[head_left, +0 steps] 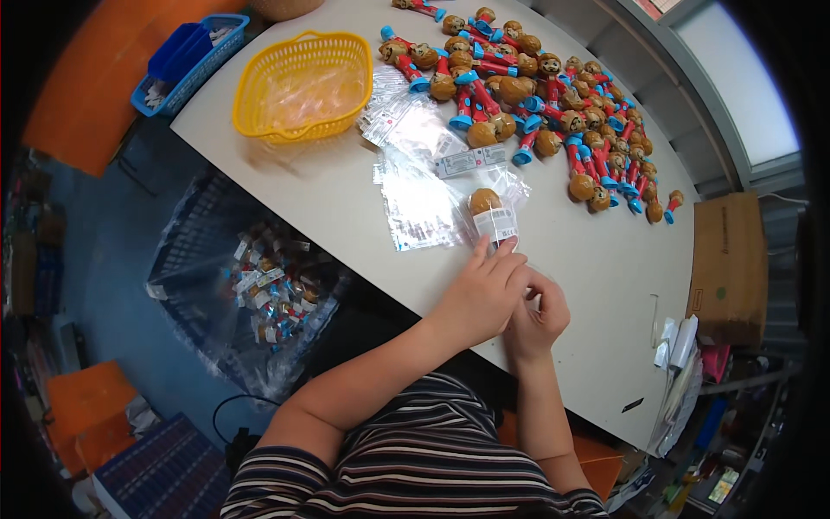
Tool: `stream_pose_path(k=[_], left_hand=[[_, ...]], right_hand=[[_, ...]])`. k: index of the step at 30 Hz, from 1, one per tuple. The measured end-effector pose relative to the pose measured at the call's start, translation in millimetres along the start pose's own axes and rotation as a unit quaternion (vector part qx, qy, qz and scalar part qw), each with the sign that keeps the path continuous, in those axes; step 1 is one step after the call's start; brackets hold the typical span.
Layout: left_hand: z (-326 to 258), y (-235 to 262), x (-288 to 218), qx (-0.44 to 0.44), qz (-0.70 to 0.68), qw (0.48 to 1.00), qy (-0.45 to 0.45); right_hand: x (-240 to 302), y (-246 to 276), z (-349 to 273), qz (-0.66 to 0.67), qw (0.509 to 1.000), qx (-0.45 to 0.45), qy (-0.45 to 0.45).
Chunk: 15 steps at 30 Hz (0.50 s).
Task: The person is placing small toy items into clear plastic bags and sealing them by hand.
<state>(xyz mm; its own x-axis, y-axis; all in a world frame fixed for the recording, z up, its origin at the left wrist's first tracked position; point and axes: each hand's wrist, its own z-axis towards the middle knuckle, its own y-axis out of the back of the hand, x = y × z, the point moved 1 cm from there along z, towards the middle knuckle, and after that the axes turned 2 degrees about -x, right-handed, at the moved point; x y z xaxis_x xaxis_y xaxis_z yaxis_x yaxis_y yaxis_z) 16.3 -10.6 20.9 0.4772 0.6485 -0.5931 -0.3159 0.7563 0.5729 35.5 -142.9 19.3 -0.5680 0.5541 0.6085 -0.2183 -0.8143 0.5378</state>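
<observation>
Touching the bagged figurine (485,202) with outstretched left hand (482,294); cannot tell whether pinching, nor with curled right hand (540,316). Could crease the clear bag (512,197) by pressing unevenly.

Brown cardboard box (731,255) at right, bright window (735,82) at upper right, blue floor (99,259) at left.

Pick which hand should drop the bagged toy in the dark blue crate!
Probably the left hand: its fingers touch the bagged toy, and it's nearer the dark blue crate than the right hand.
</observation>
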Motion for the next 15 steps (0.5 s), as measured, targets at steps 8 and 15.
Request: stream_pose_path(k=[8, 15], left_hand=[[2, 3, -11, 0.057, 0.004, 0.998, -0.008], [-6, -1, -12, 0.004, 0.036, 0.999, 0.01]], right_hand=[[2, 7, 9, -0.151, 0.985, -0.057, 0.068], [2, -1, 6, 0.053, 0.975, 0.054, -0.208]])
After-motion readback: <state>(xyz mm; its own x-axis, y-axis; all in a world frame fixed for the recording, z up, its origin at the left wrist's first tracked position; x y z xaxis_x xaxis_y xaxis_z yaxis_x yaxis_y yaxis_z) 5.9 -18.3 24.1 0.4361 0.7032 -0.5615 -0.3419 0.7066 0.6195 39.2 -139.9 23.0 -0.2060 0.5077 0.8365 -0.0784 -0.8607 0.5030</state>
